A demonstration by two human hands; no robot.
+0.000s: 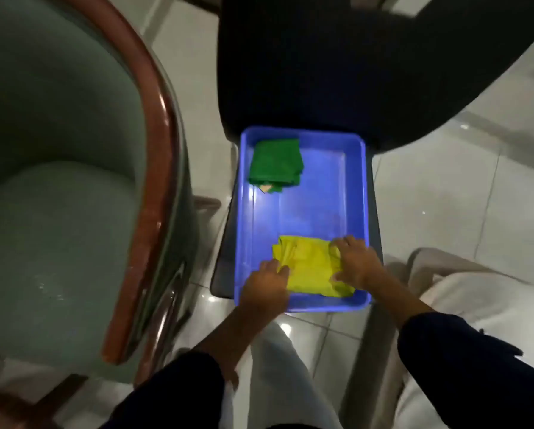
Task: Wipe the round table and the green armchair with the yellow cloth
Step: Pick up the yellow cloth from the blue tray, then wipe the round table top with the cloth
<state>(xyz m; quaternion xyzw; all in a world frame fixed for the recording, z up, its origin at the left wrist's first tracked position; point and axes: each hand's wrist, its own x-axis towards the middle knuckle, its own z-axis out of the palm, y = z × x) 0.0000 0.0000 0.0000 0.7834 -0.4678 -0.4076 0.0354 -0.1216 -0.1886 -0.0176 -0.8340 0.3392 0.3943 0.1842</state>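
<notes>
Yellow cloth (pixel 310 267), one piece, folded and rumpled, lies in the near right corner of a blue tray (pixel 306 209). Both hands are on it. The left hand (pixel 267 289) rests at the cloth's near left edge, its grip curled with fingertips on the fabric; whether it pinches the fabric cannot be told. The right hand (pixel 352 263) covers the cloth's right side, its grip closed over a bunched fold. Both forearms emerge from dark sleeves (pixel 463 360) at the near edge of the view.

Count in the tray: two cloths. The second, a green cloth (pixel 275 165), is folded and sits in the far left corner, well apart from the yellow one. A small tan tag or scrap shows at its near edge; no writing on it is legible. No brand or label can be read anywhere.

The tray rests on a dark seat or stand, which continues into a dark rounded surface (pixel 367 63) beyond the tray's far edge.

One green armchair (pixel 52 181) with a red-brown wooden rim stands to the left, apart from the tray. White tiled floor (pixel 445 196) lies beneath.
</notes>
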